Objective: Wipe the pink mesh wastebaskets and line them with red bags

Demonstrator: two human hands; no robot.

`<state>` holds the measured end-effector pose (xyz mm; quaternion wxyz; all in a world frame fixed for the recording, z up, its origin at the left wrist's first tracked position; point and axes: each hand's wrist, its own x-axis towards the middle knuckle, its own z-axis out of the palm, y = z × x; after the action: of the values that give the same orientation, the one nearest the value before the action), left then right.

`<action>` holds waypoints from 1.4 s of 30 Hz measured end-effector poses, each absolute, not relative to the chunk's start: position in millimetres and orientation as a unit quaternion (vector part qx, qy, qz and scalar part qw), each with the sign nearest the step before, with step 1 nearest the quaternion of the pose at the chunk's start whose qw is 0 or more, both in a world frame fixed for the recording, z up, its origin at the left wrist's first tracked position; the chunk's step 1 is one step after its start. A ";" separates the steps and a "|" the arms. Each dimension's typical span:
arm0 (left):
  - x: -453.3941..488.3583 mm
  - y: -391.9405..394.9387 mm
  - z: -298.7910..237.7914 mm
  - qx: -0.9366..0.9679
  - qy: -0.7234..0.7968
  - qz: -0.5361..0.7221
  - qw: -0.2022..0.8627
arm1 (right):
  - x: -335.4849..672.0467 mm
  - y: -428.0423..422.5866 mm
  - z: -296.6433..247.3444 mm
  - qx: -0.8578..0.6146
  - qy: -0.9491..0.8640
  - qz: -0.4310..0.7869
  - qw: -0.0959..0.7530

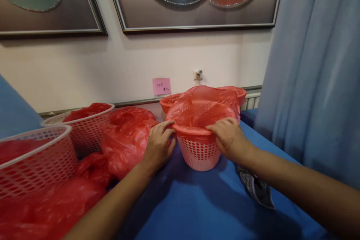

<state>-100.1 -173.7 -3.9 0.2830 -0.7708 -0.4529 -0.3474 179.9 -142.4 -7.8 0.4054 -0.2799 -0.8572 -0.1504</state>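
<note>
A white perforated plastic basket [198,152] stands upright on the blue surface in front of me. A thin red plastic bag [206,110] lines it and is folded over the near rim; at the far side the bag stands up loosely. My left hand [159,143] is closed on the bag at the basket's left rim. With its fingers bent over the near right rim, my right hand [230,138] grips the bag there too. Behind this basket, more red plastic [239,93] covers another rim, mostly hidden.
To the left stand two more white baskets [36,146] [92,120] with red bags inside. Loose red bags [129,135] lie between them and my left hand. A dark patterned cloth item [254,185] lies under my right forearm. A blue curtain [312,67] hangs at right.
</note>
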 end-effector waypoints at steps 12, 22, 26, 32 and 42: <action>-78.5 -198.1 17.8 -0.864 -0.323 -0.338 0.188 | 282.5 -72.4 -29.6 -0.291 -0.797 -0.022 0.529; -53.9 -203.9 39.1 -0.840 -0.340 -0.421 0.032 | 198.0 -184.1 -17.7 -0.216 -0.845 -0.113 0.477; -57.9 -191.7 70.1 -0.852 -0.316 -0.380 0.172 | 186.4 -171.7 -29.0 -0.224 -0.823 -0.120 0.509; -27.5 -149.3 113.8 -0.919 -0.218 -0.117 0.307 | 190.9 -168.1 -33.2 -0.207 -0.812 -0.115 0.534; -86.5 -145.4 110.4 -0.843 -0.265 -0.104 0.456 | 213.2 -160.6 -27.4 -0.215 -0.805 -0.049 0.551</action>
<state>-86.5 -145.4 110.4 0.4557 -0.8434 -0.2651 -0.1037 213.2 -160.6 -27.4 0.5514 -0.2148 -0.8046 -0.0495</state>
